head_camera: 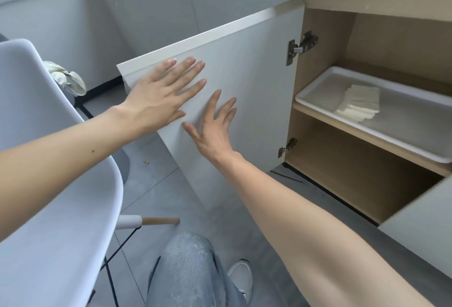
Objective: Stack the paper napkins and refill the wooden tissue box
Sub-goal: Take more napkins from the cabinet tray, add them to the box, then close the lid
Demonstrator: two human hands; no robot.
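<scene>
With fingers (193, 67) straight and spread, gripping nothing, pressing left hand (159, 96) and right hand (212, 133) flat on open door (256, 74). Right of it, in tray (315, 84), napkins (359, 103) fanned, untouched. Likely to bang door into chair (49, 184) if pushed too hard.

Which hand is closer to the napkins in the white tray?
Right. The right hand lies flat on the open door, nearer the napkins; the left hand presses the door farther left.
</scene>
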